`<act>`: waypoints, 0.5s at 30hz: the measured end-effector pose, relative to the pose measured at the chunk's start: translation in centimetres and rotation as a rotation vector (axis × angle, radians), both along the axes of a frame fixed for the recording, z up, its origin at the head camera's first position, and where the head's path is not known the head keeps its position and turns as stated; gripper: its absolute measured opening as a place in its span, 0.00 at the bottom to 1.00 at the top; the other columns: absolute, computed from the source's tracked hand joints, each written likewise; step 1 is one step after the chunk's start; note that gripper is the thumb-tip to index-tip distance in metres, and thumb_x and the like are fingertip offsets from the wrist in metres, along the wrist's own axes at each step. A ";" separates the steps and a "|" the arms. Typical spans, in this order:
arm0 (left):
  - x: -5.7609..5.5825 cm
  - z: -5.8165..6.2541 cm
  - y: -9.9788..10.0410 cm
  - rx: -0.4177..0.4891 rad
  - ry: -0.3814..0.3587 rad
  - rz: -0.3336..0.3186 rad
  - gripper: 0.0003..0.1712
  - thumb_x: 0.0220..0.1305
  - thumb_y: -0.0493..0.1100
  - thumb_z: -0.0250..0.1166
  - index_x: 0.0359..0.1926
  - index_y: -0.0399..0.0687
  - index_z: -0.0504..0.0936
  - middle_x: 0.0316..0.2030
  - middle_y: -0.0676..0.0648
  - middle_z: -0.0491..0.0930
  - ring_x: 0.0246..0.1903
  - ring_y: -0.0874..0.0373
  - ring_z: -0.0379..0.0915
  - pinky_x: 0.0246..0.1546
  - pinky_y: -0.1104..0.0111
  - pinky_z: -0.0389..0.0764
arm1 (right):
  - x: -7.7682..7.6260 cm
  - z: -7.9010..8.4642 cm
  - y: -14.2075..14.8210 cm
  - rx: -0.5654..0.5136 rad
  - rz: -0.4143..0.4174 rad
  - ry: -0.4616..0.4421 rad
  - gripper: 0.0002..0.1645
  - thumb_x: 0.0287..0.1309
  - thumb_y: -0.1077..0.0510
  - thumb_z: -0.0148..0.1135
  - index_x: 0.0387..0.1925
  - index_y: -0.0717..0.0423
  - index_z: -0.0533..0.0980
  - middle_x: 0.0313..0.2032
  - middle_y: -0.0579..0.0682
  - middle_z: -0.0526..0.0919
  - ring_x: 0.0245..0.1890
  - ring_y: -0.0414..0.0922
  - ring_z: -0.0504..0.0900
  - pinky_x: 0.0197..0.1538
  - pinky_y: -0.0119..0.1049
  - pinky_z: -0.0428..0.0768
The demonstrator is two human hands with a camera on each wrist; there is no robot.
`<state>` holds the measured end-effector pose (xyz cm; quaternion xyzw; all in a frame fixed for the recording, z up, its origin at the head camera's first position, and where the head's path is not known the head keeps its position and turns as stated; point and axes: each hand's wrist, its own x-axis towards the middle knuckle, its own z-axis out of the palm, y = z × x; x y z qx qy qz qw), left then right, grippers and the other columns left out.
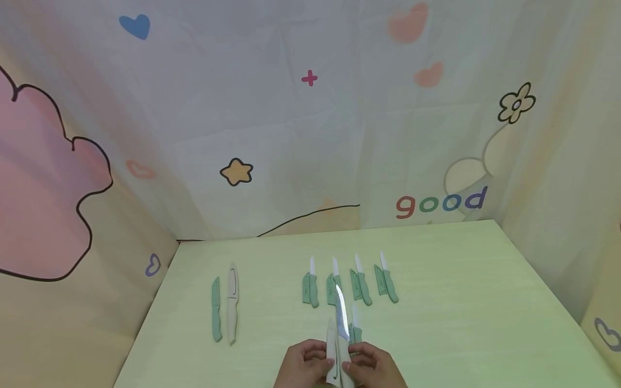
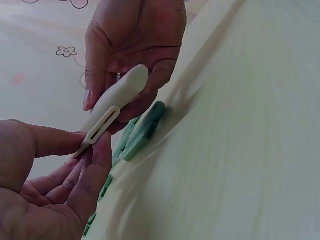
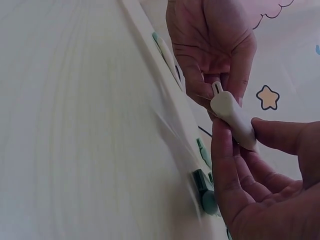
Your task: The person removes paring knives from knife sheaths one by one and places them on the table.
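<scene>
At the front middle of the table, both hands hold parts of a cream kitchen knife set. My left hand (image 1: 304, 365) pinches a cream blade sheath (image 1: 332, 345) between thumb and fingers. My right hand (image 1: 375, 367) grips the cream handle of a knife (image 1: 342, 315), whose bare shiny blade points up and away. Sheath and knife are side by side, close together. In the left wrist view, the slotted end of the sheath (image 2: 104, 125) lies along the knife handle (image 2: 127, 86). The right wrist view shows the rounded handle end (image 3: 232, 117) between thumb and fingers.
Behind the hands stands a row of several small green paring knives (image 1: 388, 285), white blades bare, each beside a green sheath (image 1: 306, 288). Another green one (image 1: 357, 333) is partly hidden by the right hand. At left lie a sheathed green knife (image 1: 216, 310) and a sheathed cream knife (image 1: 232, 307).
</scene>
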<state>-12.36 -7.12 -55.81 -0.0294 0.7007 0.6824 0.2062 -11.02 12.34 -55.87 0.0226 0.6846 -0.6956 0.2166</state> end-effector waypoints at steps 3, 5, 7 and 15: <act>0.3 -0.6 -0.6 -0.018 -0.005 -0.010 0.15 0.56 0.33 0.67 0.45 0.33 0.80 0.32 0.45 0.83 0.33 0.52 0.80 0.32 0.62 0.87 | 0.1 -0.2 -0.5 0.073 0.001 -0.005 0.26 0.55 0.56 0.69 0.52 0.68 0.75 0.36 0.54 0.86 0.34 0.47 0.82 0.36 0.39 0.85; 0.3 -0.9 -1.1 -0.045 -0.006 -0.022 0.15 0.55 0.34 0.67 0.45 0.34 0.81 0.32 0.45 0.83 0.33 0.53 0.80 0.31 0.61 0.87 | 0.1 -0.4 -0.7 0.119 0.006 -0.010 0.26 0.54 0.56 0.69 0.51 0.67 0.76 0.35 0.52 0.86 0.34 0.46 0.81 0.36 0.39 0.84; 0.3 -1.3 -1.5 -0.091 0.005 -0.038 0.15 0.55 0.35 0.68 0.44 0.35 0.81 0.31 0.47 0.83 0.32 0.54 0.80 0.31 0.62 0.87 | 0.1 -0.5 -1.0 0.156 0.016 -0.019 0.26 0.54 0.54 0.70 0.50 0.66 0.77 0.34 0.51 0.85 0.34 0.46 0.81 0.37 0.40 0.84; 0.1 -1.6 -2.5 -0.272 0.063 -0.058 0.14 0.54 0.39 0.71 0.42 0.39 0.83 0.28 0.49 0.83 0.27 0.57 0.80 0.29 0.63 0.85 | 0.1 -0.6 -1.8 0.244 0.063 0.006 0.26 0.55 0.52 0.69 0.49 0.69 0.78 0.35 0.54 0.86 0.33 0.45 0.82 0.38 0.43 0.86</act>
